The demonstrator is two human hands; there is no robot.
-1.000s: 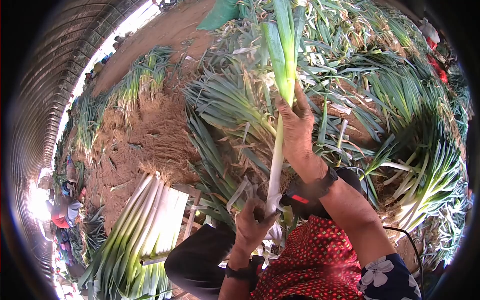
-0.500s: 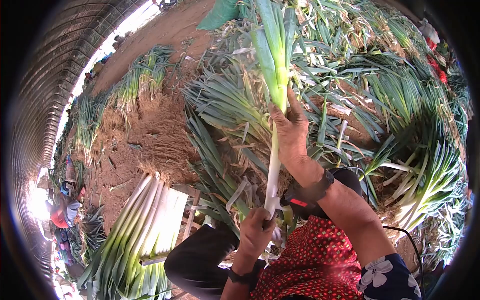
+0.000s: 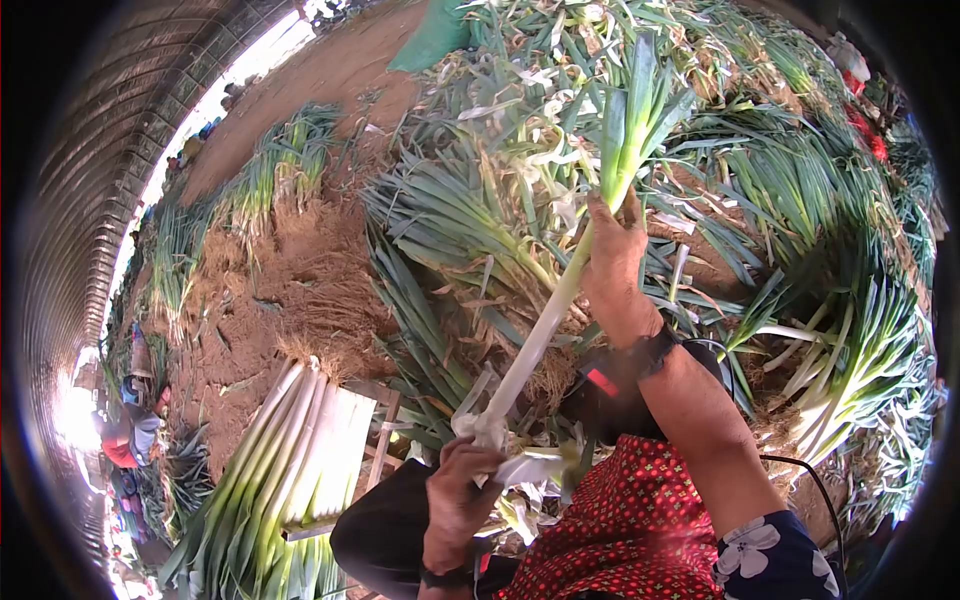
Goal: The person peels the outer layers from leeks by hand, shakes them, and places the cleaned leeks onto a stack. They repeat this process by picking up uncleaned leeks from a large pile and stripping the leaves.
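Observation:
A long green-topped leek (image 3: 545,330) slants across the middle, leaves to the upper right and white root end to the lower left. My right hand (image 3: 615,255) is wrapped round its upper stalk, just below the leaves. At the root end my left hand (image 3: 462,490) is closed, with whitish peeled layers (image 3: 535,468) beside its fingers; whether it holds the root or a peeled layer is hard to tell. To the lower left, several trimmed leeks (image 3: 270,450) lie on a small wooden stand (image 3: 348,425).
Loose leek bundles (image 3: 460,215) and leafy scraps (image 3: 560,120) cover the ground ahead. More leeks (image 3: 850,350) lie at the right. A green sack (image 3: 430,35) is at the top. People (image 3: 130,435) are small at the far left. A black cable (image 3: 825,480) curves by my right arm.
The leek has tilted, its leaves now lower and further right. My left hand has moved down and left, and my right hand slightly right. Whitish layers now hang loose near the root end.

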